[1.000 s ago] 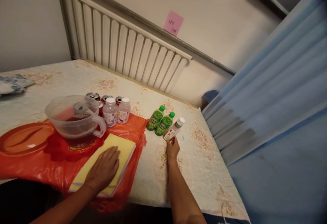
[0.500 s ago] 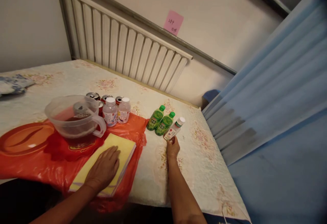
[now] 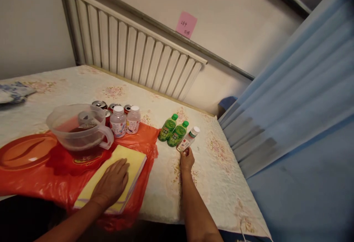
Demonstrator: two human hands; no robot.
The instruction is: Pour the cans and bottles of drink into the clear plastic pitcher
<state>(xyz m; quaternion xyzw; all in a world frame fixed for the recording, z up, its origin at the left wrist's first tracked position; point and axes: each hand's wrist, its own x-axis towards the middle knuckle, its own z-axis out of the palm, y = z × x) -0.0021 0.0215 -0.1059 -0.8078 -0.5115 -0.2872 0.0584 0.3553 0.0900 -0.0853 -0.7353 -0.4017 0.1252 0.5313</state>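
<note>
My left hand [image 3: 112, 181] lies flat, fingers stretched out, on a folded yellow cloth [image 3: 129, 157] at the table's near side. With the fingers of my right hand [image 3: 187, 161] I grip the lower part of a small white-capped bottle [image 3: 188, 139] with a white label. Just left of that bottle stand two green drink bottles, a nearer one [image 3: 177, 135] and a farther one [image 3: 167, 128]. Two white-capped bottles with pale labels, one [image 3: 118, 123] beside the other [image 3: 133, 121], stand on the red plastic sheet [image 3: 148, 139].
A clear plastic jug [image 3: 74, 135] holding dark liquid stands left of the cloth, near an orange oval lid [image 3: 27, 153]. Behind it are several drink cans [image 3: 99, 104]. A radiator [image 3: 132, 46] runs along the wall, and a blue curtain [image 3: 293, 98] hangs at the right.
The view has shifted very slightly. Both hands stay where they were, the left on the cloth and the right on the bottle.
</note>
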